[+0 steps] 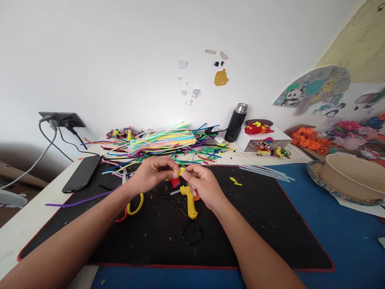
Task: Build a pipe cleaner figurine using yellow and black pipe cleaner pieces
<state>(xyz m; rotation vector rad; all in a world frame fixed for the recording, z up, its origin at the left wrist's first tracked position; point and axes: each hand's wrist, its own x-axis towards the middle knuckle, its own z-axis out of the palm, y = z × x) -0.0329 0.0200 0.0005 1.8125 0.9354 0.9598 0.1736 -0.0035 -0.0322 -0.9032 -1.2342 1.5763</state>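
Observation:
My left hand (156, 172) and my right hand (200, 180) meet above the black mat (240, 233). Between their fingertips they pinch a small yellow pipe cleaner piece (182, 171), partly covered by the fingers. Just under the hands lies a red pipe cleaner bundle (175, 183). A yellow glue gun (189, 202), with a clear stick at one end and a black cord, rests on the mat below my right hand. Scissors with red and yellow handles (135, 205) lie partly hidden under my left forearm. Short yellow pieces (235, 181) are off to the right.
Behind the mat is a heap of coloured pipe cleaners (162, 142). A black flask (236, 122) stands beside a white box (255, 140). A phone (82, 174) lies at left, glue sticks (266, 172) at right, near a round bowl (355, 172). Purple pipe cleaners (87, 199) cross the mat's left edge.

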